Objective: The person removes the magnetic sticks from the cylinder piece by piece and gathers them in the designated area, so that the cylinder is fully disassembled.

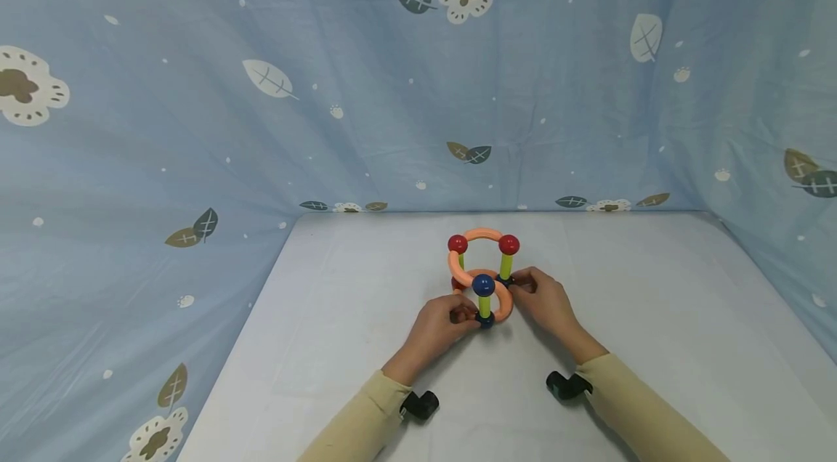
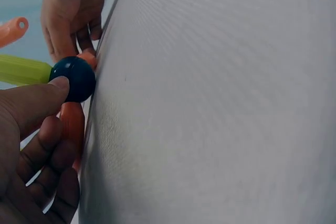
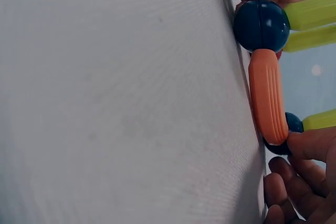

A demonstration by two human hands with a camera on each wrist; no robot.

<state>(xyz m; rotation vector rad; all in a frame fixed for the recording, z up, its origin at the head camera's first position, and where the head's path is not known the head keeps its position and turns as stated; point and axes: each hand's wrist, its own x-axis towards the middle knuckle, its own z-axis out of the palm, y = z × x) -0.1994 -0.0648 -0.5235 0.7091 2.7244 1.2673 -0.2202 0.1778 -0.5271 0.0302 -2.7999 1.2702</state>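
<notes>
A toy frame of balls and rods stands on the white table. Yellow-green rods (image 1: 506, 266) rise between lower and upper balls, and curved orange rods (image 1: 484, 233) link the balls. My left hand (image 1: 439, 327) pinches the lower front blue ball (image 1: 485, 320), its thumb on the ball in the left wrist view. On the right side, my right hand (image 1: 546, 302) grips another lower blue ball (image 3: 278, 148) with thumb and fingers. Between these two balls runs a curved orange rod (image 3: 268, 95). On top sit two red balls (image 1: 508, 245) and one blue ball (image 1: 484, 285).
The white table (image 1: 353, 288) extends around the frame on all sides. Behind it and at the sides hangs a blue cloth (image 1: 366, 84) printed with leaves and flowers. A black wrist device (image 1: 567, 385) is worn on each forearm.
</notes>
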